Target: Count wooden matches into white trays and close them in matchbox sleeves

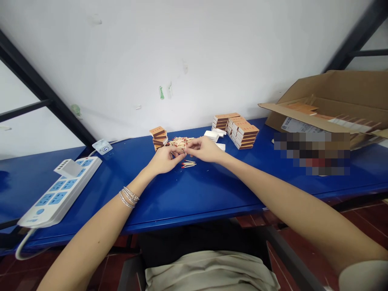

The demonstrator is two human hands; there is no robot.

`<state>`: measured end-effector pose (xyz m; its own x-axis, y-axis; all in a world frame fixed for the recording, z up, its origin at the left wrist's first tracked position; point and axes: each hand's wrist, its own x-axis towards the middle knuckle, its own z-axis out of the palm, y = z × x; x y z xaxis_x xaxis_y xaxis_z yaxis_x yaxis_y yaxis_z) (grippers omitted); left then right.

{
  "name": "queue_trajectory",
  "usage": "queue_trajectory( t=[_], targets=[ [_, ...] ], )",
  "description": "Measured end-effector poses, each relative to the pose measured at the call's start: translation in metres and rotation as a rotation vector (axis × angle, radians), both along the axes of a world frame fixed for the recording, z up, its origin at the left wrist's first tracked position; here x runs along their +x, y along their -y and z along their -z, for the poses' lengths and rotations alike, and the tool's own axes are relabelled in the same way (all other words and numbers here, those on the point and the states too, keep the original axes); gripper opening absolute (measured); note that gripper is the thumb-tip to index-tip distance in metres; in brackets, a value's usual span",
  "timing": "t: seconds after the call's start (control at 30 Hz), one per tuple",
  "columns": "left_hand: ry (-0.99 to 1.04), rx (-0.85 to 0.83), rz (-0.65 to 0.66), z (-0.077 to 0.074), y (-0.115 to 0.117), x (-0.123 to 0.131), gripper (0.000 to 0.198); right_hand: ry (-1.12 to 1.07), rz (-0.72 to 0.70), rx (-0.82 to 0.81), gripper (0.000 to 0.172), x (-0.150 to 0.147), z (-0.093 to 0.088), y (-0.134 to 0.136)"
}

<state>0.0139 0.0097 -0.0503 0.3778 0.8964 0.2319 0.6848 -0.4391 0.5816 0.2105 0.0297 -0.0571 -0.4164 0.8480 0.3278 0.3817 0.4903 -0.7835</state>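
Note:
Over the near edge of a loose pile of red-tipped matches (181, 141), my two hands meet with fingertips almost touching. My left hand (165, 160) is closed in a pinch, with what look like matches between thumb and fingers. Closed too, my right hand (206, 150) pinches at the same small matches from the other side; its fingers partly cover them. A few separate matches (189, 163) lie on the blue table just below the hands. White empty matchbox trays (211, 136) sit behind my right hand, which hides part of them.
Left of the pile stands a small stack of matchboxes (158, 136). Larger matchbox stacks (244, 131) stand at the back right. An open cardboard box (303, 113) holds more orange boxes. A white power strip (65, 190) lies on the blue table (194, 202) at left.

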Motion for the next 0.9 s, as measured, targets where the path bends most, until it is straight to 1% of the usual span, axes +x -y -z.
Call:
queue_trajectory(
  t=[0.07,0.1,0.2,0.27,0.4,0.53,0.63,0.73,0.83,0.9],
  targets=[
    [-0.114,0.067,-0.01,-0.002,0.0,-0.001,0.022,0.083,-0.009,0.021,0.009,0.005,-0.001,-0.002],
    [-0.17,0.099,-0.023,-0.002,0.0,-0.002,0.02,0.127,-0.016,0.036,0.008,0.007,-0.002,-0.002],
    [-0.297,0.156,-0.066,-0.003,-0.005,-0.009,0.02,0.25,-0.062,0.064,0.014,0.013,-0.004,-0.003],
    [-0.333,0.167,-0.069,-0.002,-0.009,-0.014,0.022,0.325,-0.107,0.061,0.017,0.013,-0.005,-0.002],
    [-0.37,0.168,-0.045,0.0,-0.013,-0.019,0.026,0.401,-0.161,0.069,0.016,0.01,-0.004,-0.001],
    [-0.399,0.181,-0.04,0.003,-0.014,-0.018,0.03,0.396,-0.115,0.092,0.017,0.01,-0.004,-0.003],
    [-0.391,0.187,-0.036,0.005,-0.015,-0.016,0.031,0.441,-0.09,0.092,0.017,0.011,-0.004,-0.003],
    [-0.383,0.187,-0.045,0.004,-0.014,-0.015,0.027,0.464,-0.136,0.089,0.017,0.009,-0.004,-0.001],
    [-0.376,0.174,-0.074,0.003,-0.012,-0.013,0.022,0.444,-0.209,0.063,0.019,0.005,-0.005,0.002],
    [-0.365,0.165,-0.097,0.002,-0.011,-0.012,0.018,0.418,-0.232,0.042,0.019,0.004,-0.005,0.004]
  ],
)
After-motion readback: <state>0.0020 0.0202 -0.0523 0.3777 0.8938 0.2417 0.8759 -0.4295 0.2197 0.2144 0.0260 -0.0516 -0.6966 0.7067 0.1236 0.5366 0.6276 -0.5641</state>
